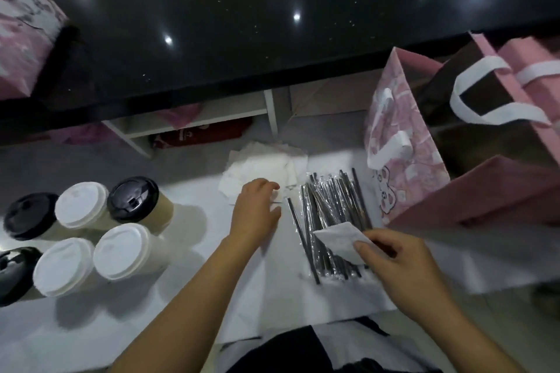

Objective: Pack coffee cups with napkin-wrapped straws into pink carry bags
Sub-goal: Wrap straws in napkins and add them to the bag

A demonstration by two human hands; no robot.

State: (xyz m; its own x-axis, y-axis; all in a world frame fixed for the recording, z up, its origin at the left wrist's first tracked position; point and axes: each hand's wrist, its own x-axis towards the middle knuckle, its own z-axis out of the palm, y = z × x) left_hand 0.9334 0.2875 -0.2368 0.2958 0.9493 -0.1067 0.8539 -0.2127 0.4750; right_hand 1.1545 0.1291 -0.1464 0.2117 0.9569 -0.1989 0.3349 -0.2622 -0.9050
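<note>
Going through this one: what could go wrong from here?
1. The right hand pinches a folded white paper napkin over the loose pile of black wrapped straws; it may snag several.
2. The left hand, at the white napkin stack, may lift extra sheets.

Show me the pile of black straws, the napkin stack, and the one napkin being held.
straw pile (331, 209), head view, middle of the wrapped bundle.
napkin stack (263, 168), head view, centre of the top sheet.
held napkin (335, 241), head view, its flat white middle.
</note>
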